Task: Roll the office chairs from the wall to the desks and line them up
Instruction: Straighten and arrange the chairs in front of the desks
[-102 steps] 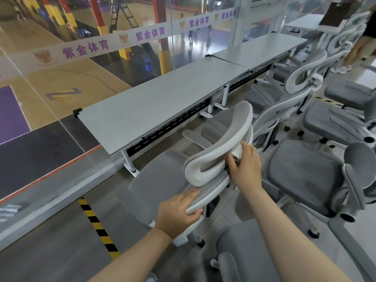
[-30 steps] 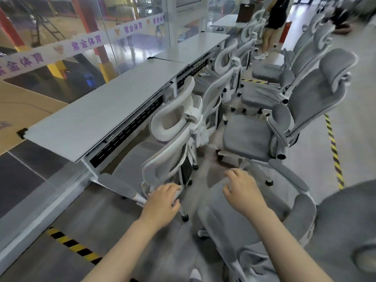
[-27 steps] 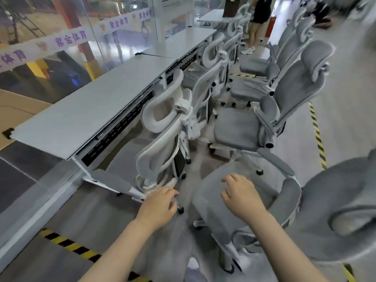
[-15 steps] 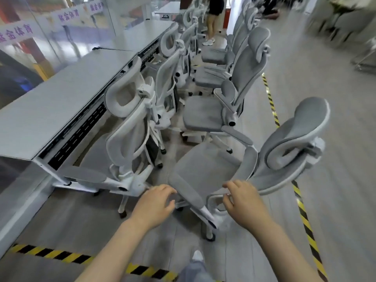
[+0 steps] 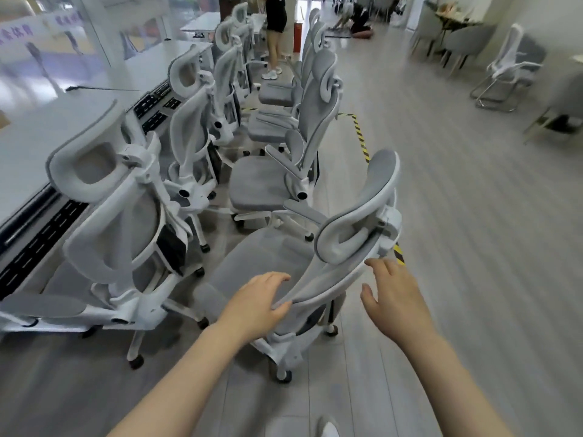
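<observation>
Beside desks (image 5: 63, 121), both hands (image 5: 257, 302) reach chair back (image 5: 331, 279)

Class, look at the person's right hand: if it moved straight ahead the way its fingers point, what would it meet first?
Most likely the backrest of the nearest chair, just below its headrest. The right hand is open, its fingers aimed up and forward at that frame. Depth is unclear, so the gap cannot be judged.

Grey plank floor (image 5: 473, 216) fills the right of the frame. Yellow-black hazard tape (image 5: 360, 137) runs up centre. Glass wall (image 5: 63, 42) with a lettered band, upper left. Pale wall (image 5: 536, 14) upper right. Even, bright light.
</observation>
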`<state>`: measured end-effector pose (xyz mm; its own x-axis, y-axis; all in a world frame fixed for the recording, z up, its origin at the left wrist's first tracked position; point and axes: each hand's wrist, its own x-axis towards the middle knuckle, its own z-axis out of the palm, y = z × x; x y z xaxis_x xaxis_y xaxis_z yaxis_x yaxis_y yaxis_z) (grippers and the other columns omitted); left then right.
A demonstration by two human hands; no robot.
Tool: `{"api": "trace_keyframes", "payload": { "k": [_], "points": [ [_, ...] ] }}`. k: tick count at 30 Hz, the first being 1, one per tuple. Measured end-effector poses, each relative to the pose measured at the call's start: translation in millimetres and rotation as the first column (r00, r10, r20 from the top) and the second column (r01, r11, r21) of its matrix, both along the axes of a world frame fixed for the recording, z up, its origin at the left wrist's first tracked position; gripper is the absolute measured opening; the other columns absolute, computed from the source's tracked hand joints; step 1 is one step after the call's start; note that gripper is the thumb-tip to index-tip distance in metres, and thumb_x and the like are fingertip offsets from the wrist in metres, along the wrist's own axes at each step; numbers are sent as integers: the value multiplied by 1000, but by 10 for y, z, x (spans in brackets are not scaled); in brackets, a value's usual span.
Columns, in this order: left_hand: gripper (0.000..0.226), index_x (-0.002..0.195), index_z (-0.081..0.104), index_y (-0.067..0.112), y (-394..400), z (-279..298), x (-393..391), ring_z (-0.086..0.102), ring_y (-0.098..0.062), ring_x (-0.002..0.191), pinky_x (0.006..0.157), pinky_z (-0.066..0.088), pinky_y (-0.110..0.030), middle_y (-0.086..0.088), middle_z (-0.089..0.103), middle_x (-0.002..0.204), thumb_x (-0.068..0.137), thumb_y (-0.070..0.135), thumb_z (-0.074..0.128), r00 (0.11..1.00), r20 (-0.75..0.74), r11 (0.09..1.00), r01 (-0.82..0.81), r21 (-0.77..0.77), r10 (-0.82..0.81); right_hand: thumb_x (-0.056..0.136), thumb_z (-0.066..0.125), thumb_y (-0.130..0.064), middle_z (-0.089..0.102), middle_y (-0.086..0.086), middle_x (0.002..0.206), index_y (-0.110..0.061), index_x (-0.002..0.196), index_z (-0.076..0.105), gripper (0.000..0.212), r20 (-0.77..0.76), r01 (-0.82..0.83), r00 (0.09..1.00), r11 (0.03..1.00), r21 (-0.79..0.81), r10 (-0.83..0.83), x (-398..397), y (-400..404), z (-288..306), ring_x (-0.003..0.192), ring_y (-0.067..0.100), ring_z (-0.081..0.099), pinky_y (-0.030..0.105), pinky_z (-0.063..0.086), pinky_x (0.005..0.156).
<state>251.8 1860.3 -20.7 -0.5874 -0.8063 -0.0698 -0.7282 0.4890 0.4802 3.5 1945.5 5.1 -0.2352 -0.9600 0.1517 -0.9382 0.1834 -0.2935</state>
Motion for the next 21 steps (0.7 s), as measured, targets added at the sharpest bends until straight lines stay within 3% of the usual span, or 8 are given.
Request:
{"api": "trace_keyframes", "payload": {
  "k": [4, 7, 10, 14, 17, 21],
  "points": [
    [67, 149, 28, 24, -37, -44, -581, 31, -14, 139, 111, 30, -27, 9, 35, 151, 93, 51, 53, 1000, -11, 997, -11, 73, 12, 89, 58, -25, 46, 6, 138, -14, 141, 38, 57, 52, -5, 999, 1000, -20, 7, -540, -190, 65, 121, 27, 47, 38, 42, 98],
    [73, 149, 29, 24, -65, -168, -908, 35, -16, 137, 109, 32, -28, 7, 38, 149, 89, 56, 56, 999, 11, 993, -35, 111, 34, 90, 59, -37, 29, 3, 150, -19, 149, 22, 72, 134, -26, 991, 1000, -3, 26, -884, -430, 63, 132, 25, 36, 38, 38, 104],
    [70, 147, 31, 28, -66, -264, -1141, 42, -15, 130, 101, 39, -28, 9, 44, 144, 88, 55, 56, 996, 29, 986, -89, 139, 86, 85, 60, -54, 10, 0, 158, -23, 152, 5, 92, 231, -75, 971, 994, 83, 54, -1125, -731, -8, 142, 24, 23, 42, 37, 108],
    [65, 142, 36, 39, -86, -334, -1269, 50, -10, 122, 93, 45, -30, 17, 50, 137, 84, 60, 56, 984, 42, 980, -174, 93, 171, 79, 64, -62, -5, -1, 160, -31, 151, -7, 106, 279, -130, 956, 981, 144, 85, -1276, -1045, -129, 147, 25, 11, 44, 32, 113],
    [63, 140, 38, 43, -56, -363, -1337, 53, -8, 119, 89, 47, -29, 21, 52, 134, 82, 64, 55, 974, 45, 971, -226, 76, 223, 85, 63, -53, -6, 1, 160, -32, 151, -10, 101, 330, -124, 941, 985, 119, 79, -1321, -1165, -215, 148, 26, 10, 45, 27, 117],
    [62, 138, 33, 50, 9, -359, -1509, 55, -9, 115, 82, 48, -31, 22, 55, 129, 79, 65, 47, 955, 35, 956, -294, 16, 294, 95, 55, -36, 4, 0, 156, -34, 149, -2, 79, 353, -115, 930, 993, 19, 101, -1384, -1294, -296, 141, 29, 26, 47, 39, 110]
  ]
}}
